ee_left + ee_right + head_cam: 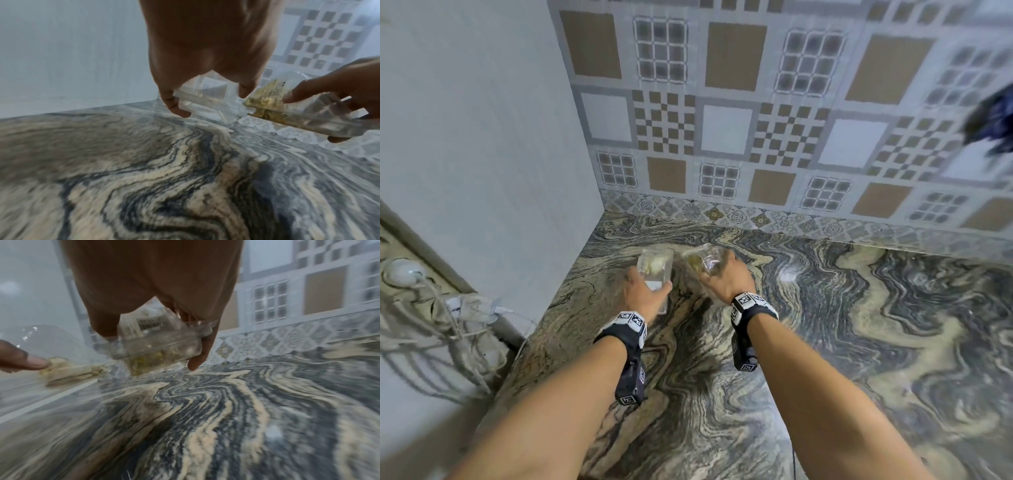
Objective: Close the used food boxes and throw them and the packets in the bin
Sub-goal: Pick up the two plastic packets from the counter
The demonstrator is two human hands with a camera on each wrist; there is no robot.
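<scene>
Two clear plastic food boxes are in the back left corner of the marbled counter (825,342). My left hand (649,291) grips the left box (655,269), which holds pale scraps; thumb and fingers curl over its sides (205,97). Whether this box touches the counter is unclear. My right hand (724,277) grips the right box (702,262), smeared with yellow residue. That box (298,116) is tilted and held just above the stone, fingers on top and thumb beneath. In the right wrist view my right hand (152,350) wraps the same box (156,344). Both lids look down.
A plain wall (500,154) closes the left side and a patterned tile wall (756,120) the back. A blurred dark blue-black thing (993,126) hangs at the right edge. Beyond the counter's left edge are a bulb (400,270) and crumpled pale cloth (462,308).
</scene>
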